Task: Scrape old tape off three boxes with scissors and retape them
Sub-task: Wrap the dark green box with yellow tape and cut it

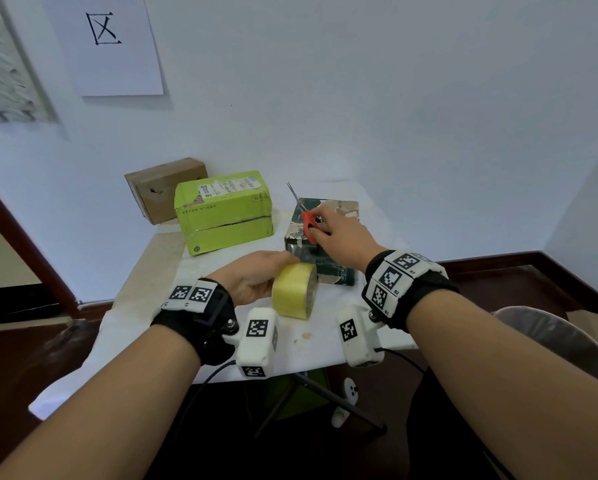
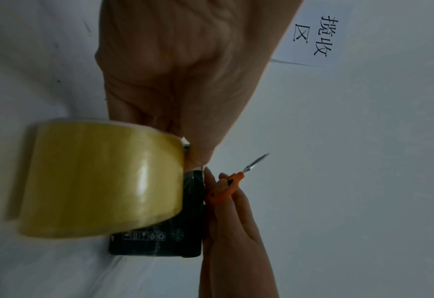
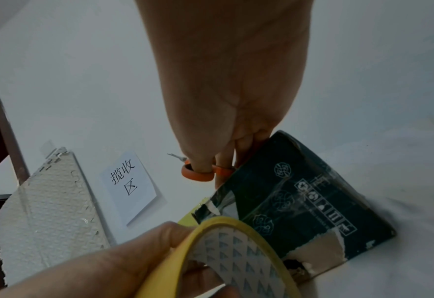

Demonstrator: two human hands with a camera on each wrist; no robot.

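Both forearms are showing bare. Each wrist is wearing a black strap (image 1: 200,317) carrying white blocks printed with black square codes (image 1: 391,277). White camera housings (image 1: 257,341) are hanging beneath, trailing black cables (image 1: 200,386).

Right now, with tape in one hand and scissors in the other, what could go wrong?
1. The scissors point up and away in the right hand, above the dark box; a slip could gouge its already torn top.
2. The left hand holds the tape roll against that box, close to the right hand, so the blades could nick fingers.
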